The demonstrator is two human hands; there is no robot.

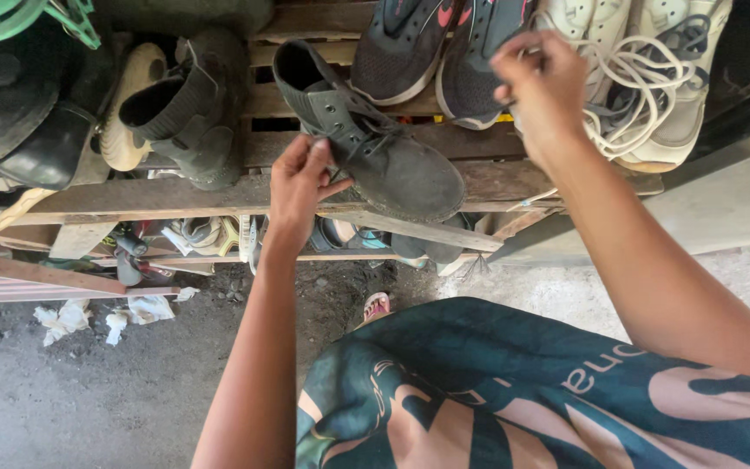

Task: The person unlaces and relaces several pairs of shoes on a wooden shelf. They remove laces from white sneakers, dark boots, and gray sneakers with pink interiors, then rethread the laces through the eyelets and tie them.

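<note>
Boot [375, 139], dark grey, lace-up, is lying on its side across the wooden rack [496, 174] at centre frame, opening toward upper left, toe pointing lower right and overhanging the front plank a bit.

Left hand [301, 182] is gripping the boot at its lace area, fingers curled onto the upper, thumb pressing against the side.

Right hand [540, 82] is pinching a lace [627, 74] up at upper right, fingers closed on it; white cord is looping in a tangle over the white sneakers [653, 78] just beside it. Can't tell which shoe that lace belongs to.

Around it:
- second boot [188, 113], same dark colour, is standing left of the first, well apart from both hands
- grey sneakers [440, 52] with red marks are sitting top centre, between boot and white pair, soles toward the rack edge
- black shoes [36, 139] are piling up at far left, green plastic basket [19, 17] in the upper left corner
- more footwear is stuffed under the rack on a lower shelf, mostly in shadow
- crumpled paper [106, 317] is lying on the concrete floor [88, 399] at lower left
- person's teal patterned shirt [523, 391] is filling the lower right; a pink sandal [377, 306] is showing just above it, under the rack edge
</note>
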